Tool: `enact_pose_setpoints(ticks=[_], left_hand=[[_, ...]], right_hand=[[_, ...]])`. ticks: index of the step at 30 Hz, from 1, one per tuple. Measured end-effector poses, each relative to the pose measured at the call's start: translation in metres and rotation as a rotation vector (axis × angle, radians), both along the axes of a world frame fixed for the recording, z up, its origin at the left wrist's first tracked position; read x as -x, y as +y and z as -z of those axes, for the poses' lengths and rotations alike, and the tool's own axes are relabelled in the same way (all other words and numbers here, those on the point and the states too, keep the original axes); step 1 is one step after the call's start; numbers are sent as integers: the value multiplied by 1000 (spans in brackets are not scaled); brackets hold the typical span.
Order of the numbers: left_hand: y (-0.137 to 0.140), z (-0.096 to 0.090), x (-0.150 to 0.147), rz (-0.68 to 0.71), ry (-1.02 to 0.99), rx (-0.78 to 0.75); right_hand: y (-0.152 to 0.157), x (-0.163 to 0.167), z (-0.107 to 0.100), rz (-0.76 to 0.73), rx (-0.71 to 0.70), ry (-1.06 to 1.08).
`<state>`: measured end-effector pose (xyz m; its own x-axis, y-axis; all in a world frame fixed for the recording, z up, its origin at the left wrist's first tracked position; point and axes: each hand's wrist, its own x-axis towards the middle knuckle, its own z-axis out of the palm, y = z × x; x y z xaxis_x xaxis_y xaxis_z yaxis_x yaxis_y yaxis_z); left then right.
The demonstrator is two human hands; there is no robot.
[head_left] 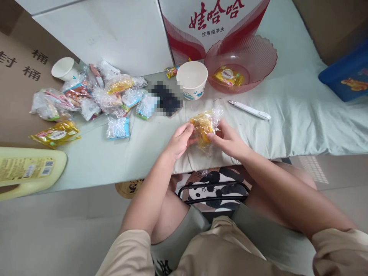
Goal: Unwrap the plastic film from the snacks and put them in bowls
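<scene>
Between my two hands is a yellow snack packet in clear, crinkled plastic, held just above the near edge of the cloth-covered surface. My left hand grips its left side, thumb on top. On the right side, my right hand closes on it with the thumb pressed to the front. Behind the packet stands a white paper cup. To its right a pink ribbed bowl holds a yellow snack packet. A white utility knife lies right of my hands.
Several wrapped snacks are heaped at the left, with a yellow packet and a paper cup nearby. A pale yellow jug stands at the left edge. A red-and-white carton backs the bowl; a blue container is far right.
</scene>
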<state>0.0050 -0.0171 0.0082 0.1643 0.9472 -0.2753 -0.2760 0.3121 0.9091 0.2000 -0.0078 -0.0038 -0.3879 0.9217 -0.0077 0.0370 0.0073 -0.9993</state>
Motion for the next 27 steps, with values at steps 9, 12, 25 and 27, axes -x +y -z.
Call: enact_pose_setpoints(ticks=[9, 12, 25, 27], left_hand=[[2, 2, -1, -110, 196, -89], [2, -2, 5, -127, 153, -108], [2, 3, 11, -344, 273, -181], [0, 3, 10, -328, 289, -236]], right_hand=[[-4, 8, -1, 49, 107, 191], [-6, 12, -3, 15, 208, 315], [-13, 29, 5, 59, 272, 351], [-15, 33, 9, 138, 223, 315]])
